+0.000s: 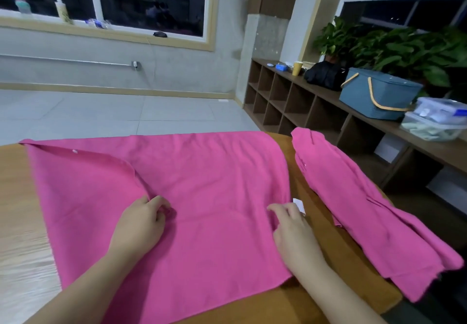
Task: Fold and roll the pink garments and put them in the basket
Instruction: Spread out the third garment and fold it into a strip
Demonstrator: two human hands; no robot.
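A large pink garment [202, 179] lies spread flat across the wooden table [22, 222], its buttoned placket folded over at the left. My left hand [141, 222] pinches the lower end of that folded placket near the garment's middle. My right hand [290, 227] pinches the garment's right edge, next to a small white label [299, 205]. A second pink garment [366, 212] lies folded lengthwise at the table's right edge. The blue basket [376, 94] with tan handles stands on the shelf unit at the right, lid down.
A low wooden cubby shelf [290, 101] runs along the right wall, carrying a black bag [323, 75], a yellow cup [297, 68], clear plastic boxes [434, 121] and potted plants [404, 48]. Grey tiled floor [113, 114] lies beyond the table's far edge.
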